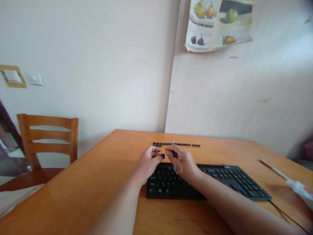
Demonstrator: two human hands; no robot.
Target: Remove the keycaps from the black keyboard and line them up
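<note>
Above the back left part of a black keyboard [232, 181], my left hand [149, 163] pinches a small black keycap [162, 156] between thumb and fingers. Close beside it on the right, my right hand [184, 162] is closed around a small tool [174, 154] with a dark part and a pale thin loop hanging below; its exact kind is not clear. The right fingertips are apart from the keycap. Behind both hands, a row of loose black keycaps [183, 144] lies on the table, with a few more in a shorter second row at its left end.
The wooden table [105, 182] reaches back to the wall. A white power strip [297, 187] with its cord lies at the right, and the keyboard's black cable [285, 210] runs toward the front right. A wooden chair [50, 133] stands at the left.
</note>
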